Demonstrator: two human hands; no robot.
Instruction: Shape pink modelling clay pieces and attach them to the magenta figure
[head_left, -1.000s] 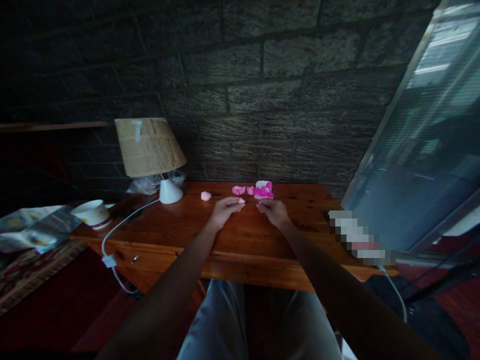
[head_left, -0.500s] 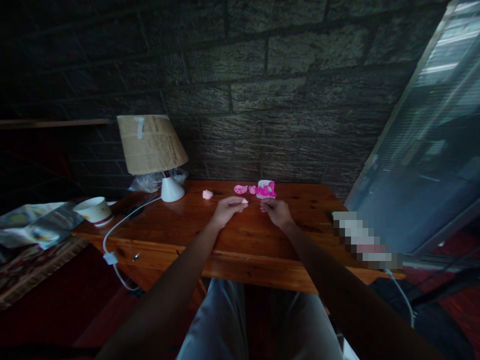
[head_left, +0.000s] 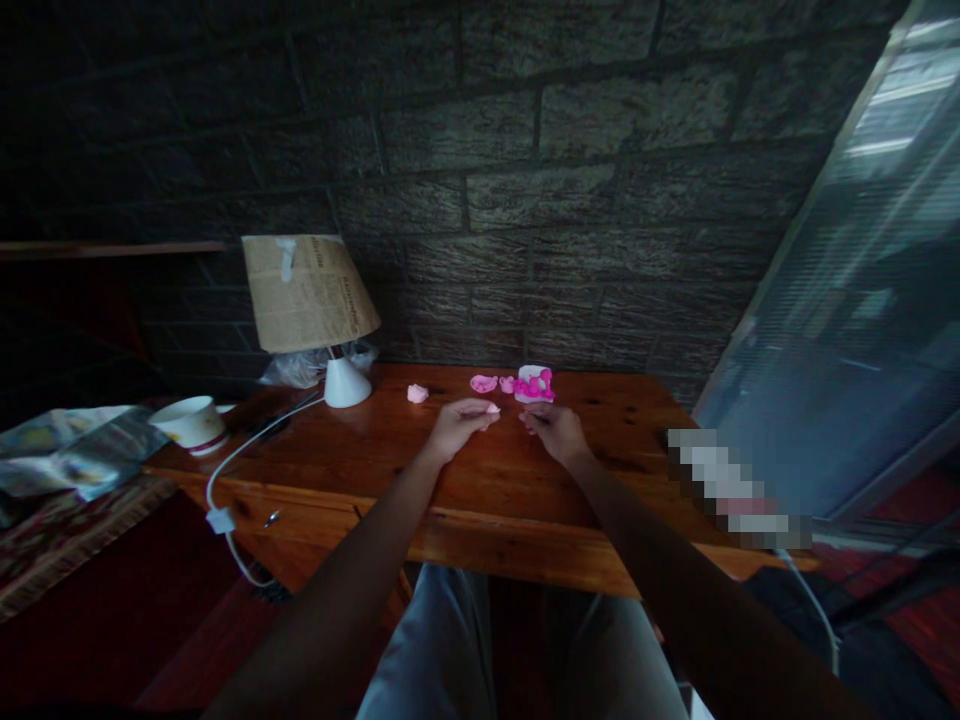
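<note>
Above the middle of the desk, my left hand (head_left: 457, 428) pinches a small pale pink piece (head_left: 493, 408) that looks like modelling clay, between thumb and fingertips. Just to the right, with a narrow gap between them, my right hand (head_left: 559, 432) has its fingers curled together; whatever is in them is too small to tell. Behind the hands lie a pink oval shape (head_left: 484, 384) like a shallow dish, a small pink piece (head_left: 507, 384), and bright pink shapes (head_left: 534, 386) on a white base (head_left: 535, 370). A pale pink lump (head_left: 418, 394) rests to the left.
The wooden desk (head_left: 495, 490) stands against a dark block wall (head_left: 420, 210). On its left are a lamp (head_left: 347, 384) with a paper-like shade, a white cord (head_left: 217, 470) and a paper cup (head_left: 191, 425). A blurred-out object (head_left: 727, 485) lies near the right edge.
The view has shifted slightly, so everything sits a little lower. My left hand still pinches the small pink piece. The right hand's fingers have shifted slightly, close to the same spot.
</note>
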